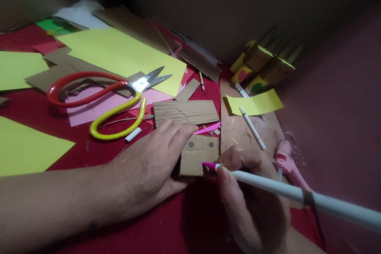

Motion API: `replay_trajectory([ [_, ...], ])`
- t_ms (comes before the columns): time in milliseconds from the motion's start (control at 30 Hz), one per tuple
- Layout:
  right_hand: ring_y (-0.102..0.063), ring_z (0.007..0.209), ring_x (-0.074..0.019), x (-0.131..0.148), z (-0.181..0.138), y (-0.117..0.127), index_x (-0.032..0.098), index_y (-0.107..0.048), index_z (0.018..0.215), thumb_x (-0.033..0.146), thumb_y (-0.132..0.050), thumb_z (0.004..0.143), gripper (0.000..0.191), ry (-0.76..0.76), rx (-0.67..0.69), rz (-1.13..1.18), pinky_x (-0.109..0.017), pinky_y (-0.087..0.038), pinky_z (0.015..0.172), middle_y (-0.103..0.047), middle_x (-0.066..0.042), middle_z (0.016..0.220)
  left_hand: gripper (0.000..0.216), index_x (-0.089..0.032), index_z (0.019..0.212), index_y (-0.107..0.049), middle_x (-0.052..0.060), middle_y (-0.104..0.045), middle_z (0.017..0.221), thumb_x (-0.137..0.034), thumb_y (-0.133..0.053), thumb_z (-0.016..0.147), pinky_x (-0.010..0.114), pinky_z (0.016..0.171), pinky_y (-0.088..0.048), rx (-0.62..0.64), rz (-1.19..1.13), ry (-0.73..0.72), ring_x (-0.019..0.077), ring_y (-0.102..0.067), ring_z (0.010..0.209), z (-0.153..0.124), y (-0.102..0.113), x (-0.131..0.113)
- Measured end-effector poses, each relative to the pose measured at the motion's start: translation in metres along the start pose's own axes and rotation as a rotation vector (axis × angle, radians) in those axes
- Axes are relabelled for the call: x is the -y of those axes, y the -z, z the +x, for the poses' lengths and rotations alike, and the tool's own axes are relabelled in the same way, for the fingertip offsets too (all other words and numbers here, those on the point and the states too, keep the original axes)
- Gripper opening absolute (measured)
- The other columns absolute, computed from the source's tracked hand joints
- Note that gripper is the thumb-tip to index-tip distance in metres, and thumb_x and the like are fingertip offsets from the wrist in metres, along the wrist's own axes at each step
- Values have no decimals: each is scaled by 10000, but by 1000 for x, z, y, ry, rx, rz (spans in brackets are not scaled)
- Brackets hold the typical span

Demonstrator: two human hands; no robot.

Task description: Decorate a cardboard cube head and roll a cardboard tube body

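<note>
My left hand [150,162] lies flat, fingers stretched out, pressing on a small cardboard piece [199,154] that bears two dark dots. My right hand [253,194] is closed round a white marker [285,191] with a pink tip; the tip touches the cardboard's lower right edge. A longer cardboard strip [185,112] lies just beyond the small piece. A pink paper sliver [207,129] sits between them.
Scissors [104,95] with one red and one yellow handle lie at left on pink paper. Yellow sheets [119,53] cover the red surface. Another white marker [252,127] rests on a cardboard board, with a yellow slip [256,103], a pink glue gun [287,164] and cardboard-and-yellow models [264,65] at right.
</note>
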State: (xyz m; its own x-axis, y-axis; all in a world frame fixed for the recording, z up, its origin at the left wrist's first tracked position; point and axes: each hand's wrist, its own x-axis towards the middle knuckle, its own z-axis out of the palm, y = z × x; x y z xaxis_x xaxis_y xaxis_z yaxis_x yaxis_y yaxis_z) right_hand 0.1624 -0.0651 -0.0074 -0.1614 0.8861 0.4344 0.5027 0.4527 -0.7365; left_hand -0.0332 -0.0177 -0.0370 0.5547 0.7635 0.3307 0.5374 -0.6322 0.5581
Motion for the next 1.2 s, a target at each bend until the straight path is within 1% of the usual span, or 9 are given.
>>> replay_trajectory([
  [200,-533,546,-118,2,0,-3,253,-499,924,96,-570,912,173,-19,-31,24,-243,-461,492,-554,27,739,595,-171,1352,-418,153,-586,1262,-287,-710,846,478,923,-546,15,-21,15,331,-567,1169,0,1,-2],
  [400,-615,646,-147,0,-3,-3,258,-534,966,80,-586,902,196,7,-25,-11,-280,-513,601,-597,15,778,606,-166,1352,-409,149,-584,1225,-283,-711,840,468,897,-556,-10,-8,-11,321,-572,1132,1,1,0],
  [533,-623,665,-161,0,-3,-1,257,-543,957,79,-592,904,192,19,-16,10,-302,-522,620,-609,8,782,616,-155,1361,-403,146,-577,1224,-276,-715,844,456,901,-550,-4,-4,-17,314,-563,1133,0,1,0],
  [667,-519,557,-109,1,-2,1,250,-510,936,31,-535,915,221,-41,5,131,-235,-437,497,-540,33,738,588,-164,1359,-401,142,-572,1227,-284,-696,865,456,905,-543,-7,-2,-19,318,-558,1148,-1,1,0],
  [733,-497,559,-107,1,-2,1,244,-501,943,22,-515,919,224,-48,5,189,-232,-412,483,-511,34,738,572,-171,1355,-400,140,-575,1221,-292,-686,874,460,895,-544,-8,10,-14,324,-560,1150,-1,0,-1],
  [800,-510,582,-115,0,-2,-1,236,-504,948,22,-520,915,217,-37,-13,217,-246,-424,503,-501,28,747,570,-179,1354,-395,139,-578,1220,-303,-682,878,467,888,-547,-15,17,-14,330,-566,1149,-1,-1,-1],
  [1000,-469,521,-90,-1,-3,-4,245,-514,1005,39,-550,915,227,-58,-36,234,-222,-376,428,-519,25,798,583,-173,1352,-412,143,-593,1235,-313,-701,865,469,884,-557,-15,-3,-11,328,-583,1142,0,0,-1],
  [1200,-441,476,-75,0,-3,-5,263,-504,942,88,-546,947,180,-94,-33,137,-199,-364,411,-496,59,712,607,-154,1374,-419,156,-594,1266,-291,-712,860,477,916,-550,-6,-13,1,327,-578,1158,1,1,0],
])
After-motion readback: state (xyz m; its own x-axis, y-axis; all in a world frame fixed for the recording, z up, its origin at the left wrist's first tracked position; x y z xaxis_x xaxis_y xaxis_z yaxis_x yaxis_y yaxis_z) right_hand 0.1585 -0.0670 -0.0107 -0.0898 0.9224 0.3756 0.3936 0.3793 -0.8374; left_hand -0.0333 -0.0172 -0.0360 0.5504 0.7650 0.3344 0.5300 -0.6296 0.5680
